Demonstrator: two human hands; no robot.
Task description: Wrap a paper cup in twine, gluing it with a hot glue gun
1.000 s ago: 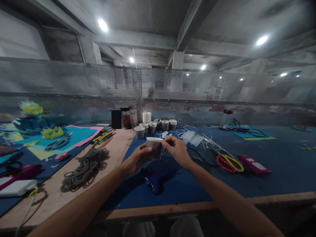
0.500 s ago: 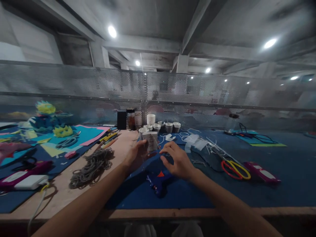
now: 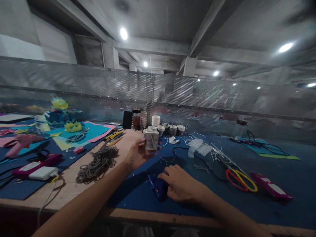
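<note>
My left hand (image 3: 136,154) is closed around a paper cup (image 3: 151,141) with grey cord wound on its side and a white rim. I hold the cup upright above the blue mat. Lower down, my right hand (image 3: 181,182) curls its fingers over a dark blue hot glue gun (image 3: 160,189) that lies on the mat; its far side is hidden under the hand. A heap of grey cord (image 3: 98,164) rests on the pinkish board left of my left hand.
Several grey-wrapped cups (image 3: 173,130) stand at the back beside a jar (image 3: 136,120). Scissors (image 3: 240,180) with red and yellow handles lie right, near a magenta power strip (image 3: 271,187). A pink glue gun (image 3: 22,144) and coloured paper (image 3: 96,131) are left.
My right hand has moved down from near the cup onto the glue gun. My left hand still holds the cup, now with its wrapped side showing clearly. The view has shifted slightly left.
</note>
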